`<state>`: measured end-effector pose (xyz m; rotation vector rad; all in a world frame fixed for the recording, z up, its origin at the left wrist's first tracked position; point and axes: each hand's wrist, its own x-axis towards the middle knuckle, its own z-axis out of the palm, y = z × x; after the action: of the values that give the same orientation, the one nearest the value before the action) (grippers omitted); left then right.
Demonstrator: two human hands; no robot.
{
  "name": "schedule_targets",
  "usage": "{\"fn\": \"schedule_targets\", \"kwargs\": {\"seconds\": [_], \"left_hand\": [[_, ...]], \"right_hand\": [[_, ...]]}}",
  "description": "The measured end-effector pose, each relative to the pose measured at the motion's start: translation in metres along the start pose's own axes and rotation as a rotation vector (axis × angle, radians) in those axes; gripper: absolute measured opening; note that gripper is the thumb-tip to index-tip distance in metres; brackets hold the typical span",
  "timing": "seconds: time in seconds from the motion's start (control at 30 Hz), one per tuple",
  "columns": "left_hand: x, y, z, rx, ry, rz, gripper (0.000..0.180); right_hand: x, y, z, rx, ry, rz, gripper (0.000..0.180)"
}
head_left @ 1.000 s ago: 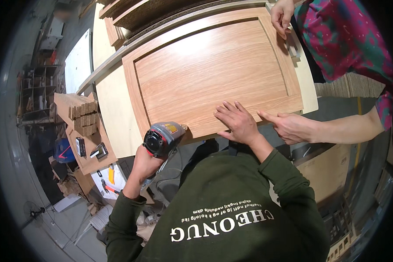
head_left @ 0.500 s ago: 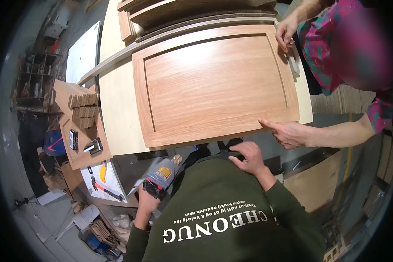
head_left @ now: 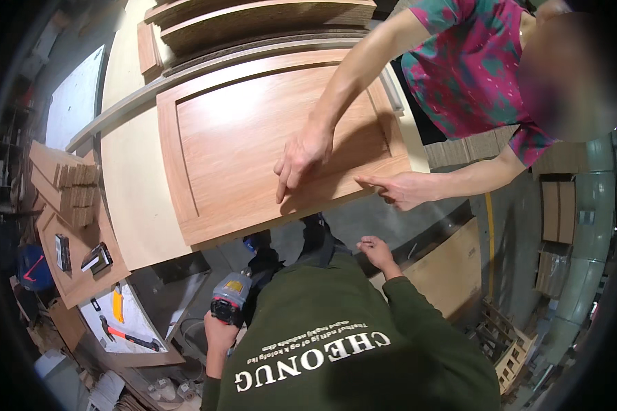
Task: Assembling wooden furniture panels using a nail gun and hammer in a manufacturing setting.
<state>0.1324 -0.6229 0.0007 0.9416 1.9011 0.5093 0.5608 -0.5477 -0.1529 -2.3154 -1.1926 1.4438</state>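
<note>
So the tool here is a grey-and-red power tool [head_left: 231, 298] with a yellow label, down at the person's left side, near of the desk [head_left: 140, 195] and apart from the work. The left hand [head_left: 220, 335] is wrapped around it. The right hand [head_left: 380, 253] hangs off the near side of the desk with its fingers curled in; can't tell if it's fully closed or has something small in it.

The framed wooden panel [head_left: 260, 137] lies flat along the desk's near edge. A co-worker over on the right has both arms over that way: one hand [head_left: 307, 157] points down above the panel's near part, the other hand [head_left: 401, 191] points a finger at its near edge. Can't tell if either is actually touching.

A long wooden strip [head_left: 113, 118] runs past the panel's far side, with stacked boards [head_left: 271, 24] beyond. Off left there's a pile of wood pieces [head_left: 75, 192], and nearer, a hammer [head_left: 130, 337] beside a yellow-handled tool [head_left: 118, 305].
</note>
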Motion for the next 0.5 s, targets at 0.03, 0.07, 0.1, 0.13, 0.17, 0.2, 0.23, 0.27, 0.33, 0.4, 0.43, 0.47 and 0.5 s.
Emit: {"fn": "schedule_targets", "kwargs": {"seconds": [0.03, 0.07, 0.1, 0.13, 0.17, 0.2, 0.23, 0.27, 0.33, 0.4, 0.43, 0.47, 0.5], "left_hand": [[0.003, -0.005, 0.000, 0.038, -0.014, 0.031, 0.021], [0.007, -0.011, 0.000, 0.073, -0.036, 0.062, 0.022], [0.010, -0.019, 0.003, 0.070, -0.032, 0.058, 0.022], [0.014, -0.028, 0.007, 0.090, -0.049, 0.094, 0.023], [0.016, -0.033, 0.007, 0.111, -0.064, 0.130, 0.023], [0.017, -0.026, 0.006, 0.145, -0.111, 0.112, 0.024], [0.016, -0.025, 0.006, 0.141, -0.106, 0.109, 0.024], [0.014, -0.024, 0.006, 0.151, -0.104, 0.133, 0.024], [0.010, -0.011, 0.001, 0.158, -0.110, 0.141, 0.025], [0.009, -0.016, 0.000, 0.144, -0.098, 0.152, 0.025], [0.006, -0.018, -0.002, 0.137, -0.094, 0.160, 0.025], [0.004, -0.012, -0.006, 0.143, -0.086, 0.155, 0.025], [0.003, 0.000, -0.009, 0.073, -0.077, 0.208, 0.025]], "right_hand": [[-0.004, -0.003, 0.002, -0.005, -0.005, -0.003, 0.046], [-0.008, -0.005, 0.004, -0.005, -0.008, -0.017, 0.046], [-0.011, -0.005, 0.005, -0.005, -0.008, -0.030, 0.047], [-0.012, -0.002, 0.007, -0.009, -0.012, -0.033, 0.047], [-0.014, 0.002, 0.010, -0.044, -0.020, -0.051, 0.047], [-0.017, 0.002, 0.012, -0.080, -0.026, -0.068, 0.047], [-0.022, 0.003, 0.015, -0.085, -0.029, -0.073, 0.047], [-0.028, 0.003, 0.018, -0.129, -0.023, -0.081, 0.044], [-0.037, -0.011, 0.021, -0.173, -0.018, -0.101, 0.041], [-0.047, -0.031, 0.026, -0.147, 0.020, -0.272, 0.035], [-0.055, -0.049, 0.028, -0.143, 0.013, -0.279, 0.035], [-0.059, -0.074, 0.028, -0.189, 0.054, -0.488, 0.032], [-0.062, -0.098, 0.027, -0.232, 0.099, -0.695, 0.028]]}}
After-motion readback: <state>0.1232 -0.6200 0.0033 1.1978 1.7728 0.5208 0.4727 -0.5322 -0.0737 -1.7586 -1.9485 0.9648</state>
